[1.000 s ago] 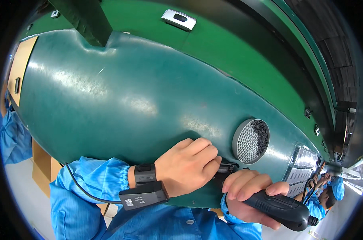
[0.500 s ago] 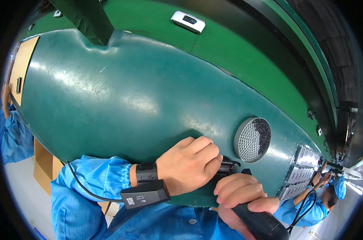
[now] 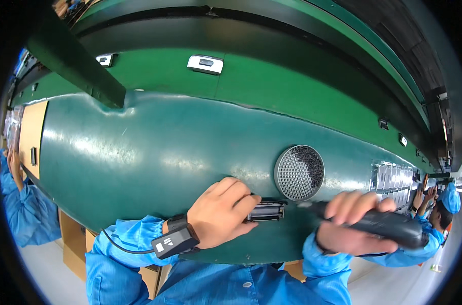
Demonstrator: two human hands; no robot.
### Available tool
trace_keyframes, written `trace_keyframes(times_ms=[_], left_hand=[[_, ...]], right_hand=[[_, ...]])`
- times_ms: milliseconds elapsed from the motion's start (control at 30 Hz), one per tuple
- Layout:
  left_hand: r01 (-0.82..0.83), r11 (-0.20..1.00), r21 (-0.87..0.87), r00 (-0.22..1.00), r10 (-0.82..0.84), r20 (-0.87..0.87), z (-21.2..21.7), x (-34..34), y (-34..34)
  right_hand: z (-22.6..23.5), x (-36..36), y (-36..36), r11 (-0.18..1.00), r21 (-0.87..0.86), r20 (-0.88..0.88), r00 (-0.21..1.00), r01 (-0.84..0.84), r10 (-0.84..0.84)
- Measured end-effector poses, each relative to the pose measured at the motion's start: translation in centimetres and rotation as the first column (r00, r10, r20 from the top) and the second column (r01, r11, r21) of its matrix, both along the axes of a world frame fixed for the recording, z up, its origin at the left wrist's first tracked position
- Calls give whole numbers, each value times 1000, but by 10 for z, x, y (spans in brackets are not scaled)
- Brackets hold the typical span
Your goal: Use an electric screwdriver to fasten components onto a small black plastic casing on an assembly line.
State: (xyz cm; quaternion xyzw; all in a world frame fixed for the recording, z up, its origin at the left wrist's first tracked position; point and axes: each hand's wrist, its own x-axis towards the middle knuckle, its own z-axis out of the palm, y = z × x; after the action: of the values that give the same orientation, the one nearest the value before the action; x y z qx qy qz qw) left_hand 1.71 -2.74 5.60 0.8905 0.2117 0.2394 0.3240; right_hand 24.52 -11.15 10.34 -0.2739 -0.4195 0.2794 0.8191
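Observation:
My left hand [image 3: 222,212] grips one end of a small black rectangular housing [image 3: 269,210] on the green tabletop, its fingers bent around the part. In my right hand [image 3: 357,209] is a black electric screwdriver [image 3: 398,229], held almost level. Its tip points left, just below the round dish, apart from the housing. That grey round dish [image 3: 287,178] has a dimpled bottom, with many small black screws heaped on its right side. My right hand is slightly blurred.
A green conveyor belt [image 3: 160,76] carrying a white device [image 3: 205,64] runs behind the table [image 3: 114,173]. Clear plastic trays of parts [image 3: 394,178] lie at the right. A green post [image 3: 88,76] rises far left, near a cardboard sheet [image 3: 33,127]. People in blue work at both sides.
My right hand has swung the screwdriver from the housing to the right, up beside the dish. My left hand keeps hold of the housing. The view has shifted, and the white device appears farther left.

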Motion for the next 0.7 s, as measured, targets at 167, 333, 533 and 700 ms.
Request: trace_keyframes(times_ms=[167,333,533,700], left_hand=[[-16,1000,-22,999,15,-41,10,28,2],[-21,1000,-21,999,20,-46,15,62,2],[60,989,132,998,-58,-14,20,78,3],[128,932,338,950,-214,230,32,72,5]], right_hand=[[-16,86,-4,956,-54,-29,956,290,-291],[-9,103,1,976,-88,-260,941,199,-215],[1,119,12,983,-55,-185,965,177,-184],[6,110,11,984,-73,-220,960,163,-175]])
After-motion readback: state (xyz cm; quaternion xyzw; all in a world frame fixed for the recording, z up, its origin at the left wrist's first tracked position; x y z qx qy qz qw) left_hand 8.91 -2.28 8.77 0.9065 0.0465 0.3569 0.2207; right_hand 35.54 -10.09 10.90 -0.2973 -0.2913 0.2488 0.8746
